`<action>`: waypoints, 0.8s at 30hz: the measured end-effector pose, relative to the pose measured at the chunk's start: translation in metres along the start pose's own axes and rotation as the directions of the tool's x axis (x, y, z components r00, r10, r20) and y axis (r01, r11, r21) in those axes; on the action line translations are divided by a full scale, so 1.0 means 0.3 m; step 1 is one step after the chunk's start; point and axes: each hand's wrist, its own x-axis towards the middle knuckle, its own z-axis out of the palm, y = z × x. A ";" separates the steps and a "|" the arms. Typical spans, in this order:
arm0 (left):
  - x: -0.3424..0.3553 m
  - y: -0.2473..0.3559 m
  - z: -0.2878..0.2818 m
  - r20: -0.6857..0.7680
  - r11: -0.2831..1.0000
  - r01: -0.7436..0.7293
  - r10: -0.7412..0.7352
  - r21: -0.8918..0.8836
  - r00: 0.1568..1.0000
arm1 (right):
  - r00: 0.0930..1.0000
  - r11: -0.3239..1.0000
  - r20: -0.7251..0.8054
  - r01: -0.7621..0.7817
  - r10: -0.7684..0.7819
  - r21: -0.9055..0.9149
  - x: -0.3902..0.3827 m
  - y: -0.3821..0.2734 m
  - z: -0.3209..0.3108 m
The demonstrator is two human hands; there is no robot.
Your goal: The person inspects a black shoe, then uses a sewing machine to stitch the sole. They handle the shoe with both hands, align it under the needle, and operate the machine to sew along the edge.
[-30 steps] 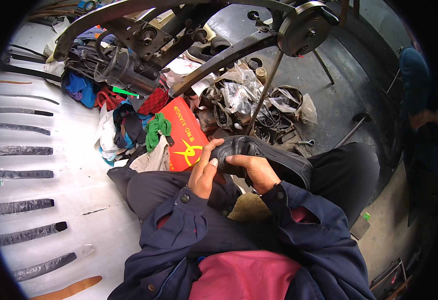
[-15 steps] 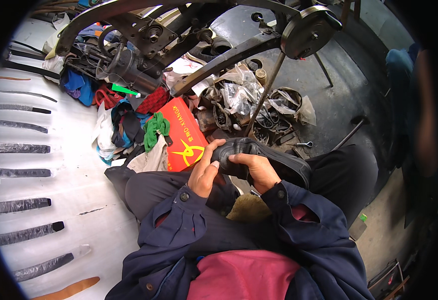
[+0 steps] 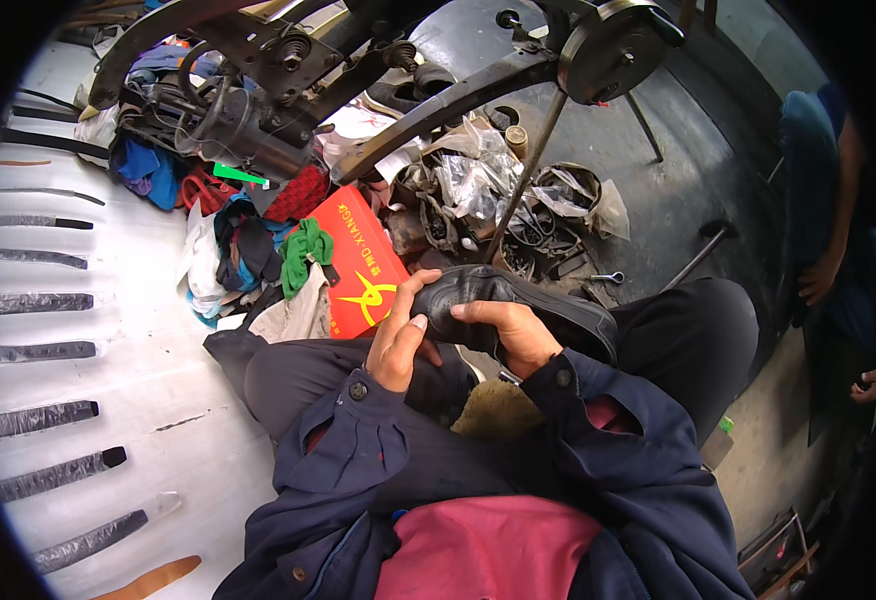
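Note:
A black leather shoe [image 3: 548, 312] lies across my lap, its toe toward the left and its sole edge along my right thigh. My left hand [image 3: 398, 338] grips it at the toe end, fingers along the front. Over the upper, my right hand [image 3: 520, 335] presses its thumb onto the creased, scuffed toe area; its other fingers are hidden beneath the shoe. Under my right wrist sits a tan fuzzy pad [image 3: 498, 410].
An orange-red box [image 3: 366, 260] stands beyond my left knee, near a green cloth [image 3: 306, 255] and heaped rags. A black metal machine [image 3: 438, 115] arches overhead. Wrapped straps [image 3: 33, 351] line the white sheet at left. Another person's hand [image 3: 820, 278] hangs at right.
The scene has shifted slightly left and up in the view. Both my hands keep hold of the shoe, with little finger movement. The person at right shows more arm and hand.

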 end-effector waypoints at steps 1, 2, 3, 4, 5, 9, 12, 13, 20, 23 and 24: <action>0.001 0.000 0.002 -0.002 1.000 0.000 0.000 0.007 1.000 | 1.000 1.000 -0.001 -0.004 0.004 0.016 0.000 0.002 -0.003; 0.002 0.000 0.004 0.004 1.000 0.001 -0.001 0.006 1.000 | 1.000 1.000 -0.007 0.007 -0.007 0.001 0.001 0.004 -0.005; 0.002 0.000 0.006 0.005 1.000 0.003 -0.003 0.007 1.000 | 1.000 1.000 -0.006 0.014 -0.014 -0.002 0.002 0.006 -0.007; 0.003 0.000 0.008 0.003 1.000 0.005 -0.005 0.013 1.000 | 1.000 1.000 -0.005 0.021 -0.021 -0.004 0.002 0.007 -0.008; 0.003 0.001 0.009 0.008 1.000 0.008 -0.008 0.011 1.000 | 1.000 1.000 -0.016 0.011 -0.011 0.005 0.002 0.008 -0.008; 0.005 0.003 0.013 0.010 1.000 0.008 -0.008 0.017 1.000 | 1.000 1.000 -0.027 -0.002 0.002 0.020 0.001 0.007 -0.005; 0.003 0.003 0.014 0.017 1.000 0.017 -0.018 0.017 1.000 | 1.000 1.000 -0.006 0.004 -0.004 -0.007 0.000 0.004 -0.002; 0.003 0.003 0.014 0.016 0.999 0.025 -0.025 0.020 1.000 | 1.000 1.000 0.005 0.010 -0.010 -0.014 -0.001 0.003 0.000; 0.000 0.009 0.022 0.016 0.998 0.029 -0.030 0.062 0.999 | 0.999 0.997 -0.040 -0.018 0.016 -0.070 -0.003 -0.005 0.020; -0.003 0.015 0.028 0.016 0.997 0.026 -0.027 0.078 1.000 | 0.997 0.995 -0.058 -0.051 0.046 -0.087 -0.003 0.002 0.015; -0.003 0.017 0.030 0.012 0.996 0.016 -0.017 0.084 1.000 | 0.997 0.994 -0.069 -0.052 0.045 -0.097 0.000 0.007 0.013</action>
